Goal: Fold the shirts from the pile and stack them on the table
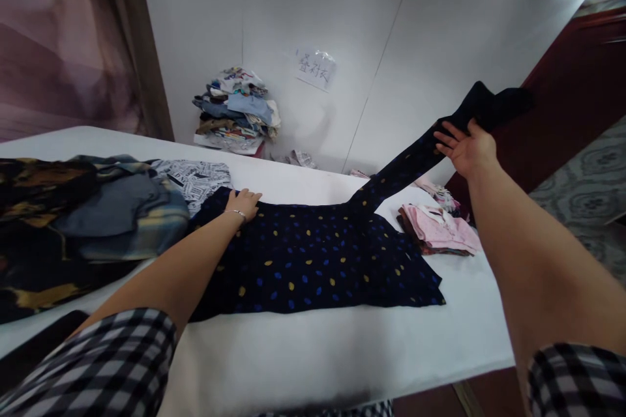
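Watching remotely: my bare left hand (243, 203) is palm down, fingers (250, 197) laid flat, thin silvery bracelet (237, 213) at the wrist (231, 219), left arm (190, 267) stretched forward. My bare right hand (473, 150) is way higher, fingers loosely splayed and pointing left, right arm (542, 247) reaching out and up. Both black-and-white checked fabric sleeves (107, 365) stop partway along the arms, lol.

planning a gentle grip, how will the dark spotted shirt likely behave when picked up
The dark spotted shirt will probably be floppy: its raised sleeve bends at the right hand. It is likely light for its size, as the body lies thin and flat on the white table. Rolling seems unlikely, given that same flat spread.
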Demonstrator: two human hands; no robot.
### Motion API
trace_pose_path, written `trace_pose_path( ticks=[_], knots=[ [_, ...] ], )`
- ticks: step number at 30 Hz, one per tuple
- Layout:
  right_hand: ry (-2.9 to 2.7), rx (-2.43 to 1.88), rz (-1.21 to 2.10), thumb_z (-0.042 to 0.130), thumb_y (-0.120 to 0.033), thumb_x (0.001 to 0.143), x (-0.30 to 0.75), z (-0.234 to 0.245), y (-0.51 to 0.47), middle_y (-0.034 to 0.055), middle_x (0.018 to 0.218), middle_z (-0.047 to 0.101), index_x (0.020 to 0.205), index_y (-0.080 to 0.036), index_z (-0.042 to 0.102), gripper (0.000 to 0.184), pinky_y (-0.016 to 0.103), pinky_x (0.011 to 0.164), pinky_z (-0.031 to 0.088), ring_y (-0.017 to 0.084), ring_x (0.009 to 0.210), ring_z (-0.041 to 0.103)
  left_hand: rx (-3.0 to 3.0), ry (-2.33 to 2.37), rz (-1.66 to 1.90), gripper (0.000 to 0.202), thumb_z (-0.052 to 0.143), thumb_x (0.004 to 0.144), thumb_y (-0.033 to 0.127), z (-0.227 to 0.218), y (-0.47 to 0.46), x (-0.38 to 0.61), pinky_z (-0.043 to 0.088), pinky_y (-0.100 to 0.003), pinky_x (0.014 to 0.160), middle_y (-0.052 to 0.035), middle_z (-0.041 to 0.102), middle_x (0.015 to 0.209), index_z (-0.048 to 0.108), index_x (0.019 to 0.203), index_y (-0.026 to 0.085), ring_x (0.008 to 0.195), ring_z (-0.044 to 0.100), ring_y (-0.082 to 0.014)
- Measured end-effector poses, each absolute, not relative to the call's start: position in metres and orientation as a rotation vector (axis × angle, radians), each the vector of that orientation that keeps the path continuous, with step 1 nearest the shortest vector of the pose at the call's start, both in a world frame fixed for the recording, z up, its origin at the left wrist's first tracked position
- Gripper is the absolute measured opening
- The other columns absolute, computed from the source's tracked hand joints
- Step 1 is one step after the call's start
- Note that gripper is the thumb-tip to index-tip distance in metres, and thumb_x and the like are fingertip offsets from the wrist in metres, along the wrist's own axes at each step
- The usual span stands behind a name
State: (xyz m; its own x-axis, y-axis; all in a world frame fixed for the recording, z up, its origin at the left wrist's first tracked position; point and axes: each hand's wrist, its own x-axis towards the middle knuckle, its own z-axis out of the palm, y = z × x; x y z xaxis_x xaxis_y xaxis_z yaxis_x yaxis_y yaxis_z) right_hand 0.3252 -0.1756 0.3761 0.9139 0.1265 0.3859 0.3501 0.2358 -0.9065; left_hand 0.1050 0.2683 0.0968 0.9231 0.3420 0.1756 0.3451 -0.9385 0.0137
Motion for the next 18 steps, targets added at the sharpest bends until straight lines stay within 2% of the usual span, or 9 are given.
trace_pose_path(
  ticks=[3,6,8,11,15,18],
  knots=[
    [-0.407,-1.318,-0.164,0.031,-0.036,0.095,0.324,0.375,-0.181,0.0086,0.116,0.064,0.101,-0.024,0.050,0.023,0.033,0.063,0.051,0.020,0.089,0.067,-3.033,-0.552,-0.249,0.039,0.043,0.081,0.021,0.099,0.273,0.107,0.022,-0.051,0.101,-0.0160,0.060,0.121,0.058,0.116,0.019,0.120,0.044,-0.0293],
    [-0.400,-1.325,-0.180,0.030,-0.034,0.096,0.323,0.374,-0.186,0.0114,0.120,0.062,0.103,-0.024,0.051,0.024,0.034,0.066,0.050,0.020,0.087,0.067,-3.001,-0.549,-0.241,0.026,0.044,0.079,0.020,0.106,0.275,0.106,0.024,-0.050,0.099,-0.0171,0.065,0.108,0.066,0.093,0.016,0.110,0.051,-0.0298],
    [-0.390,-1.324,-0.196,0.027,-0.033,0.096,0.321,0.375,-0.189,0.0140,0.124,0.060,0.103,-0.023,0.053,0.028,0.035,0.068,0.049,0.019,0.087,0.067,-2.983,-0.538,-0.258,0.026,0.042,0.080,0.020,0.113,0.275,0.103,0.025,-0.048,0.098,-0.0180,0.065,0.106,0.066,0.084,0.014,0.109,0.051,-0.0298],
    [-0.372,-1.307,-0.217,0.025,-0.033,0.096,0.317,0.378,-0.197,0.0142,0.127,0.059,0.099,-0.023,0.056,0.032,0.035,0.071,0.047,0.020,0.087,0.068,-2.978,-0.502,-0.278,0.029,0.038,0.083,0.024,0.127,0.275,0.096,0.025,-0.045,0.100,-0.0169,0.065,0.108,0.065,0.087,0.014,0.107,0.053,-0.0274],
    [-0.384,-1.267,-0.260,0.027,-0.035,0.096,0.307,0.382,-0.214,0.0119,0.123,0.062,0.091,-0.023,0.059,0.034,0.032,0.070,0.047,0.019,0.087,0.068,-2.989,-0.464,-0.239,0.033,0.034,0.085,0.030,0.147,0.273,0.078,0.030,-0.040,0.097,-0.0112,0.069,0.090,0.062,0.097,0.016,0.087,0.061,-0.0232],
    [-0.370,-1.238,-0.339,0.027,-0.038,0.095,0.296,0.381,-0.232,0.0131,0.116,0.066,0.082,-0.022,0.060,0.039,0.030,0.064,0.045,0.018,0.083,0.068,-3.033,-0.354,-0.287,0.037,0.031,0.087,0.033,0.153,0.267,0.057,0.035,-0.039,0.093,-0.0109,0.068,0.091,0.062,0.100,0.018,0.089,0.060,-0.0252]
  ],
)
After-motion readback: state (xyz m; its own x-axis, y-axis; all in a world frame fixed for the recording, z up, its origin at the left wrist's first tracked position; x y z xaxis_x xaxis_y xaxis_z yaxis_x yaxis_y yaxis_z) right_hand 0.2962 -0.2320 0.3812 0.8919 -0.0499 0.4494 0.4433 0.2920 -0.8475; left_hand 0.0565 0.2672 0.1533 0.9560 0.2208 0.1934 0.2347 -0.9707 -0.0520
